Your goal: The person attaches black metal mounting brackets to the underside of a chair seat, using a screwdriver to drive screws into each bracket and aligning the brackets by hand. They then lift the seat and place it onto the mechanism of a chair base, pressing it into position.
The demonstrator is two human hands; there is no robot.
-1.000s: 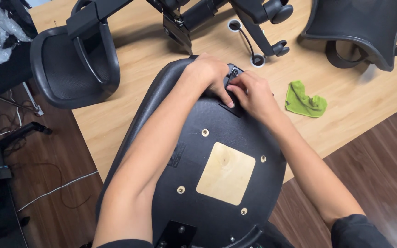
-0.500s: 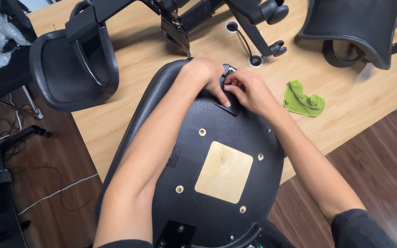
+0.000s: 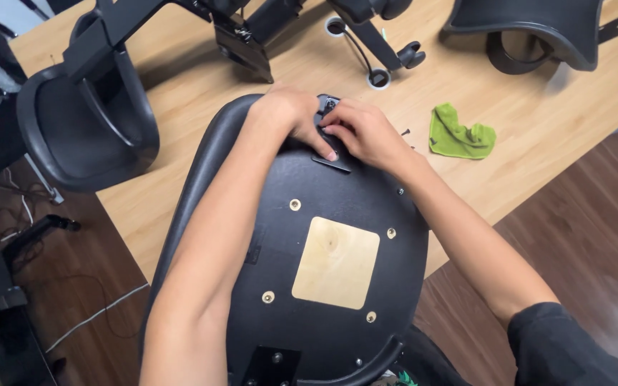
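Far left: we see a black chair backrest (image 3: 84, 132) lying on the wooden worktop (image 3: 538, 143), its dark frame (image 3: 119, 25) running up toward the top edge.
Floor at left: dark wood boards (image 3: 73, 286) with loose cables (image 3: 91, 318).
Seat pan: an upturned black chair seat (image 3: 337, 214) leans over the worktop's near edge, its underside facing us, with a pale plywood square (image 3: 336, 262) in the middle and several bolt holes (image 3: 295, 205) around it.
Left hand: our left hand (image 3: 287, 114) rests on the far rim of the seat, its fingers curled onto a small black bracket (image 3: 330, 136); how firmly they grip it we cannot tell.
Bracket: it sits at the far edge of the seat's underside, between our two hands.
Right hand: our right hand (image 3: 366, 132) is just beside the left, its fingers closed and pressed on the same bracket, one fingertip at its near end.
Beyond the hands: a black chair base mechanism (image 3: 252, 36) and a caster (image 3: 413, 53).
Right of the hands: small dark screws (image 3: 405, 132), then a crumpled green cloth (image 3: 460, 134).
Far right: another black seat shell (image 3: 538, 28).
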